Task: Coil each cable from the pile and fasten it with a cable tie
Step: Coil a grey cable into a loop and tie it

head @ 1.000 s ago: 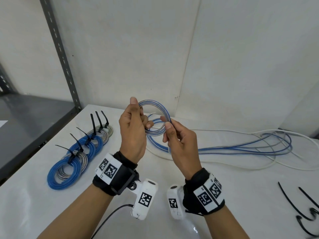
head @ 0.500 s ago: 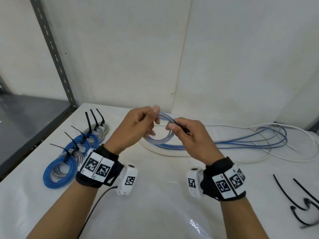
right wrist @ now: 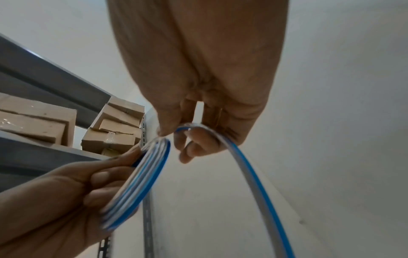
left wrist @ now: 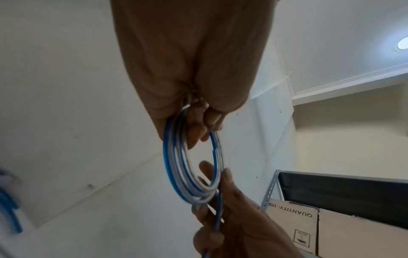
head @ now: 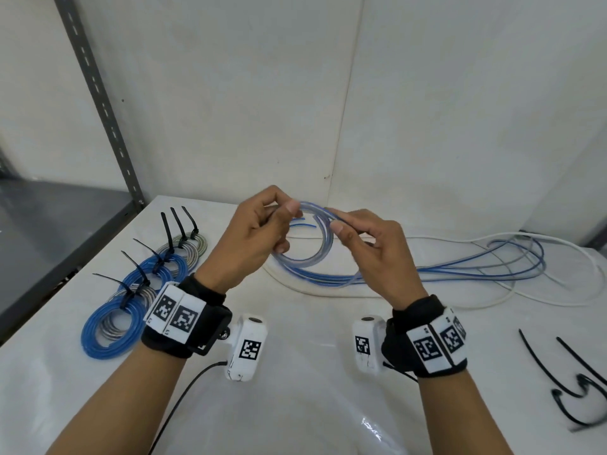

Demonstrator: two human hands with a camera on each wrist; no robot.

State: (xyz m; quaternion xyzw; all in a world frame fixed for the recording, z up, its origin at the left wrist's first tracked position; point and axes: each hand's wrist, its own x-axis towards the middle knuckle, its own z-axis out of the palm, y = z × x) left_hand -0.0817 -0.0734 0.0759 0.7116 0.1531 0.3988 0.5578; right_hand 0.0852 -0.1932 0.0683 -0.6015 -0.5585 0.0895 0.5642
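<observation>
Above the white table [head: 295, 405] I hold a small coil of blue and clear cable [head: 308, 257]. My left hand [head: 262, 231] pinches the coil's top between thumb and fingers; in the left wrist view the coil [left wrist: 192, 167] hangs below that hand [left wrist: 194, 122]. My right hand [head: 361, 238] pinches the cable's free run [right wrist: 249, 165] beside the coil [right wrist: 141, 181], thumb and fingers [right wrist: 192, 144] curled on it. The free run trails right into the loose cable pile [head: 476, 267].
Several tied blue and grey coils [head: 138, 290] with black ties lie at the table's left. Loose black cable ties [head: 571, 382] lie at the right edge. A grey shelf [head: 49, 231] and upright post [head: 98, 103] stand left. White walls close behind.
Both hands dropped from an upright coil to a lower, flatter hold, then rose slightly. The right hand has moved along the free cable, laying another turn toward the coil.
</observation>
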